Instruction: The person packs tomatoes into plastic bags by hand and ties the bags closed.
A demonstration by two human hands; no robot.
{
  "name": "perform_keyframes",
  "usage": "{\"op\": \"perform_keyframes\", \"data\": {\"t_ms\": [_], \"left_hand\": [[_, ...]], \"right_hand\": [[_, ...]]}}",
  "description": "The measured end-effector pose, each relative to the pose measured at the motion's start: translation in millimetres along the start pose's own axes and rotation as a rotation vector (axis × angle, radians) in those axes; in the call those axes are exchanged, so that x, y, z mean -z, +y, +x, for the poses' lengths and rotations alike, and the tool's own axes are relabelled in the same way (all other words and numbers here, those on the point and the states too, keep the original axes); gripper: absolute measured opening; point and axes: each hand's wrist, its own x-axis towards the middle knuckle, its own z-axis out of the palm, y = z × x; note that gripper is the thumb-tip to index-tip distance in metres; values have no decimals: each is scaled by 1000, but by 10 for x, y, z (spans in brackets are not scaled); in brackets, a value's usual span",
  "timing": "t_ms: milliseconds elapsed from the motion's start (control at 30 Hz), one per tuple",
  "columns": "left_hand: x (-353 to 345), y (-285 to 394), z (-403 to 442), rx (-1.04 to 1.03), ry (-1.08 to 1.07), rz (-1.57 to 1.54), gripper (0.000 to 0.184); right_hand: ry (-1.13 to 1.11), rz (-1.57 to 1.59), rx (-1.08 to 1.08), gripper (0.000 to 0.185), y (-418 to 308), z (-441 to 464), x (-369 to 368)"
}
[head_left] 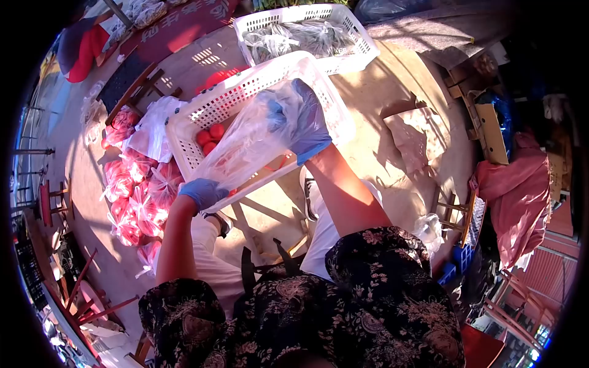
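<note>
A clear plastic bag is stretched slantwise between my gloved hands, over a white perforated crate. My left hand, in a blue glove, is closed on the bag's lower left end. My right hand, also blue-gloved, grips the upper right end; plastic partly covers its fingers, and blue shows through the film. Several round red fruits, like tomatoes, lie in the crate. The bag hides part of the crate's inside.
Tied clear bags of red fruit are heaped left of the crate. Behind stands a second white crate holding plastic-wrapped dark goods. A flattened brown sheet lies on the floor to the right. A small wooden stool stands at upper left.
</note>
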Motion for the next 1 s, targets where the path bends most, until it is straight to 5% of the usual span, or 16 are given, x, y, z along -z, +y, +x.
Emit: {"op": "perform_keyframes", "data": {"t_ms": [67, 133, 167, 233, 267, 367, 400, 600, 700, 733, 833, 900, 1000], "left_hand": [[113, -107, 46, -106, 285, 90, 23], [273, -150, 37, -254, 522, -34, 22], [327, -150, 8, -285, 527, -115, 24], [433, -144, -25, -354, 536, -265, 29], [425, -179, 10, -402, 663, -141, 36], [500, -65, -162, -300, 464, -459, 41], [542, -29, -199, -341, 473, -515, 42], [702, -55, -167, -721, 560, -833, 37], [743, -14, -242, -746, 825, -1037, 23], [737, 9, -204, -767, 1092, -1053, 19], [779, -124, -31, -417, 1545, -942, 33], [716, -266, 133, -233, 1374, -1100, 57], [717, -166, 208, -99, 1043, -1468, 87]], "right_hand": [[19, -841, 144, 27, -158, 154, 168], [-67, -651, 120, 29, -261, 235, 256], [-102, -550, 104, 32, -296, 252, 295], [172, -1564, 273, 26, -336, 230, 463], [228, -1532, 458, 24, -334, 187, 429], [538, -1900, 911, 23, -502, 228, 458], [533, -1808, 1069, 30, -526, 251, 427], [270, -1146, 818, 40, -510, 628, 880], [323, -1079, 551, 51, -559, 522, 496], [286, -996, 530, 52, -547, 420, 316], [205, -861, 510, 55, -506, 310, 147], [189, -924, 561, 53, -466, 308, 270], [-159, -50, 265, 46, -672, 239, 100]]}}
